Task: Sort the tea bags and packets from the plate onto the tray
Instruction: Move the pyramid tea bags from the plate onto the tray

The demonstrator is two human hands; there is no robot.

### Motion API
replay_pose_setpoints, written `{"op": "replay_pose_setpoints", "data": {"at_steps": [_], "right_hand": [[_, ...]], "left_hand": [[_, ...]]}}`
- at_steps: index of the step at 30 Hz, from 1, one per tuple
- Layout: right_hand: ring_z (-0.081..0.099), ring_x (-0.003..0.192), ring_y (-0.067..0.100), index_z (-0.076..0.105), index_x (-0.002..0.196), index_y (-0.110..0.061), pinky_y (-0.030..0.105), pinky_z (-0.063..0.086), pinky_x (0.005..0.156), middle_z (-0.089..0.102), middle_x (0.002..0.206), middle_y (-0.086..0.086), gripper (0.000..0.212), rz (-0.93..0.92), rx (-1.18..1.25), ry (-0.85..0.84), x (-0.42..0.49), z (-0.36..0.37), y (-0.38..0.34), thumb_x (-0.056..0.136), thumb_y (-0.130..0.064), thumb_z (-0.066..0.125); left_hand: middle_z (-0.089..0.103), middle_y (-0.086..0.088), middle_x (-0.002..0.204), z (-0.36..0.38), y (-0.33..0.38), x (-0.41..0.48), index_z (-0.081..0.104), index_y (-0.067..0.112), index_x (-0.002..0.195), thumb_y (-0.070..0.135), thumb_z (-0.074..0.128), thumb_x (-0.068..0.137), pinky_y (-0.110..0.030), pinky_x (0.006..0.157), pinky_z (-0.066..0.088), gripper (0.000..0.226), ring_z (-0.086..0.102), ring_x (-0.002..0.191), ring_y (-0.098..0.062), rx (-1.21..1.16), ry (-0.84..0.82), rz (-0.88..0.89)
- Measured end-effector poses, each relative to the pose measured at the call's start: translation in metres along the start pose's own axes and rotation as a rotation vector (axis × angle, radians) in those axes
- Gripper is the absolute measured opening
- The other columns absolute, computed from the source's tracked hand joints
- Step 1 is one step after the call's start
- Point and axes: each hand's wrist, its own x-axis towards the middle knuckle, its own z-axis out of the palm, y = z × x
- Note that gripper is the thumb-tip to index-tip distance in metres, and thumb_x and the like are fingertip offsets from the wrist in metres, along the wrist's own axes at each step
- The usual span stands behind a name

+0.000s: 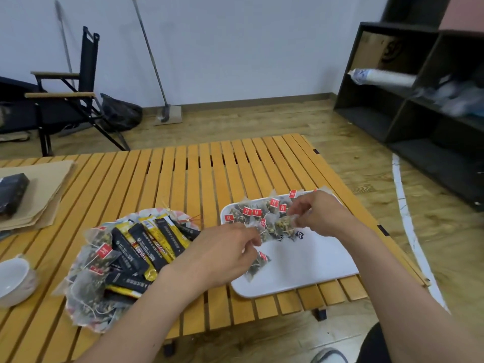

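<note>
A white tray (309, 271) lies at the right of the slatted table, with a row of clear tea bags with red tags (258, 212) along its far edge. A patterned plate (180, 214) at the left is piled with black-and-yellow stick packets (146, 244) and more tea bags (91, 279). My right hand (322, 213) pinches a tea bag (284, 224) above the tray. My left hand (222, 255) hovers over the tray's left edge, pinching another tea bag (258, 265) that hangs below its fingers.
A white bowl (14, 281) sits at the table's left edge. Brown paper and a dark box (11, 195) lie at the far left. A folding chair (65, 100) and a mop stand behind; dark shelves (419, 100) are to the right.
</note>
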Motion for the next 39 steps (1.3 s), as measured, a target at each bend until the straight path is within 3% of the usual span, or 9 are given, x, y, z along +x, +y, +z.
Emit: {"op": "replay_pose_setpoints", "data": {"at_steps": [6, 11, 14, 17, 21, 28, 31, 35, 39], "right_hand": [[0.067, 0.069, 0.012, 0.073, 0.066, -0.026, 0.029, 0.054, 0.057, 0.072, 0.076, -0.009, 0.017, 0.075, -0.163, 0.223, -0.005, -0.008, 0.004, 0.074, -0.011, 0.077], [0.068, 0.065, 0.011, 0.073, 0.083, -0.019, 0.025, 0.054, 0.056, 0.072, 0.077, -0.003, 0.029, 0.013, 0.007, -0.083, -0.019, 0.003, -0.012, 0.064, -0.018, 0.096], [0.070, 0.057, 0.009, 0.075, 0.082, -0.013, 0.022, 0.051, 0.050, 0.076, 0.072, -0.001, 0.020, 0.040, 0.186, 0.038, -0.019, -0.011, -0.008, 0.073, -0.019, 0.091], [0.073, 0.073, 0.019, 0.073, 0.081, -0.016, 0.034, 0.057, 0.067, 0.075, 0.074, 0.002, 0.018, 0.145, 0.019, 0.168, -0.011, -0.019, 0.009, 0.074, -0.020, 0.090], [0.070, 0.084, 0.020, 0.069, 0.096, -0.021, 0.039, 0.061, 0.081, 0.070, 0.090, 0.001, 0.043, 0.246, -0.081, -0.056, -0.008, -0.009, 0.013, 0.063, -0.024, 0.097], [0.068, 0.080, 0.019, 0.064, 0.076, -0.028, 0.033, 0.059, 0.069, 0.073, 0.088, 0.000, 0.025, 0.120, -0.169, 0.024, 0.008, 0.020, 0.005, 0.073, -0.021, 0.087], [0.067, 0.080, 0.018, 0.068, 0.085, -0.026, 0.027, 0.053, 0.061, 0.071, 0.091, -0.001, 0.028, 0.114, -0.144, 0.040, 0.009, 0.020, 0.005, 0.071, -0.020, 0.091], [0.070, 0.079, 0.018, 0.067, 0.088, -0.024, 0.032, 0.057, 0.068, 0.073, 0.091, -0.001, 0.035, 0.131, -0.159, 0.052, -0.009, 0.004, 0.000, 0.067, -0.020, 0.095], [0.069, 0.073, 0.012, 0.073, 0.095, -0.021, 0.023, 0.052, 0.056, 0.075, 0.092, -0.002, 0.042, -0.047, 0.007, -0.246, -0.035, 0.005, -0.017, 0.061, -0.018, 0.098]], "left_hand": [[0.066, 0.017, 0.112, 0.002, -0.002, 0.002, 0.064, 0.035, 0.123, 0.047, 0.055, 0.096, -0.036, 0.081, 0.057, 0.030, 0.061, 0.097, -0.004, 0.051, -0.028, -0.002], [0.067, 0.016, 0.111, 0.004, 0.000, 0.003, 0.065, 0.035, 0.122, 0.047, 0.056, 0.097, -0.036, 0.081, 0.057, 0.029, 0.062, 0.097, -0.005, 0.053, -0.032, -0.001], [0.067, 0.016, 0.112, 0.005, -0.002, 0.003, 0.065, 0.034, 0.123, 0.048, 0.057, 0.096, -0.036, 0.081, 0.057, 0.031, 0.063, 0.097, -0.004, 0.049, -0.031, -0.004], [0.067, 0.017, 0.113, 0.005, -0.004, 0.003, 0.065, 0.034, 0.123, 0.049, 0.058, 0.096, -0.034, 0.082, 0.057, 0.032, 0.062, 0.096, -0.003, 0.044, -0.030, -0.006], [0.068, 0.017, 0.113, 0.005, -0.007, 0.004, 0.068, 0.034, 0.118, 0.050, 0.059, 0.096, -0.032, 0.080, 0.056, 0.029, 0.061, 0.095, -0.003, 0.035, -0.023, -0.010], [0.071, 0.015, 0.110, 0.008, -0.008, 0.005, 0.074, 0.031, 0.107, 0.038, 0.061, 0.100, -0.030, 0.083, 0.056, 0.016, 0.062, 0.095, -0.004, -0.100, -0.053, -0.033], [0.073, 0.013, 0.110, 0.007, -0.009, 0.007, 0.076, 0.027, 0.110, 0.032, 0.064, 0.100, -0.026, 0.086, 0.054, 0.017, 0.063, 0.097, -0.003, -0.179, -0.053, -0.048], [0.073, 0.014, 0.105, 0.008, -0.012, 0.007, 0.076, 0.026, 0.108, 0.027, 0.066, 0.098, -0.019, 0.080, 0.051, 0.014, 0.064, 0.094, 0.000, -0.265, -0.059, -0.073], [0.074, 0.014, 0.091, 0.005, -0.012, 0.007, 0.075, 0.024, 0.107, 0.023, 0.065, 0.099, -0.014, 0.070, 0.048, 0.013, 0.065, 0.082, 0.001, -0.363, -0.043, -0.081]]}}
